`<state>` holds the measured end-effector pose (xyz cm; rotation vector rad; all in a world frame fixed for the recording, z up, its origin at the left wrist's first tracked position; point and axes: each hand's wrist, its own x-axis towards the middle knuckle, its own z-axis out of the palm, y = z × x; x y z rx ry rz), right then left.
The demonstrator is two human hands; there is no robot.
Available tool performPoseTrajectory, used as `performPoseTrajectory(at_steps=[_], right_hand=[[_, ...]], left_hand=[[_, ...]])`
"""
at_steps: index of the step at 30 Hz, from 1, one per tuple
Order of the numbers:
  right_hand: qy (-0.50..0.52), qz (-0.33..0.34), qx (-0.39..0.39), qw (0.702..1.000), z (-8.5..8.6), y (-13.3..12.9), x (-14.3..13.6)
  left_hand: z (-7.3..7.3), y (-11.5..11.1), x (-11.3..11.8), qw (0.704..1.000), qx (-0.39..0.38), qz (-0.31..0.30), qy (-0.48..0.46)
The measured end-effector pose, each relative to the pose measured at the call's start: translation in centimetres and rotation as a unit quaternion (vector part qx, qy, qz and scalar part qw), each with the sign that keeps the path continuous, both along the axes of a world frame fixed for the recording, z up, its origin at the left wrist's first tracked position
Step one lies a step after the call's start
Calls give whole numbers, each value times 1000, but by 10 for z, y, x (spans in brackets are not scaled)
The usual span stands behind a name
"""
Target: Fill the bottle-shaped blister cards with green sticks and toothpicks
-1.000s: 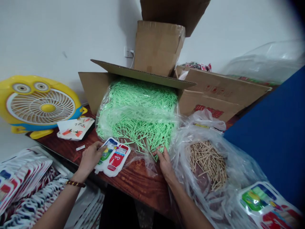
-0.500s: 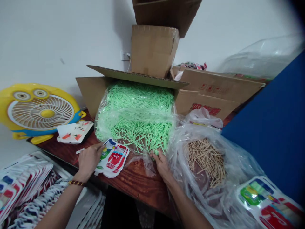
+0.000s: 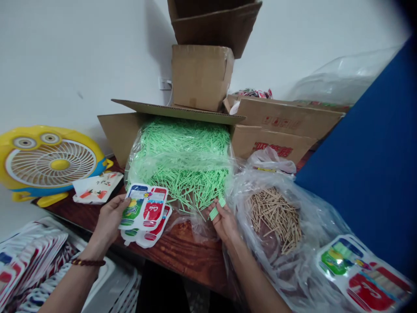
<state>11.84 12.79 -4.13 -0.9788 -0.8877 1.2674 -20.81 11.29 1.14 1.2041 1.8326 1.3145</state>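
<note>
My left hand (image 3: 109, 219) is closed on the left edge of a printed plastic pouch (image 3: 156, 204) with a green lemon-drink bottle and a red cola bottle on it. The pouch is held just above a second matching pouch (image 3: 162, 226) on the table. Between the fingers of my right hand (image 3: 226, 226) is a small bunch of green sticks (image 3: 214, 213), at the front edge of a heap of the same green sticks (image 3: 185, 174). That heap lies in a clear bag inside an open cardboard box on its side.
A clear bag with brown sticks (image 3: 276, 217) stands to the right, and another pouch (image 3: 365, 274) rests on its plastic. On the left are a yellow fan (image 3: 60, 163), a tissue pack (image 3: 99, 187) and stacked pouches (image 3: 32, 256). Cardboard boxes (image 3: 198, 76) and a blue panel (image 3: 361, 161) stand behind.
My left hand has raised a pouch, and a second one shows beneath it. My right hand has turned palm up, so its bunch of green sticks shows more. The view has shifted slightly.
</note>
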Motion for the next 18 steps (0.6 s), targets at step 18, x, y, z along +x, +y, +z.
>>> performPoseTrajectory(at_steps=[18], right_hand=[[-55, 75, -37, 995, -4, -43, -8]], left_hand=[[-17, -89, 128, 906, -110, -258, -317]])
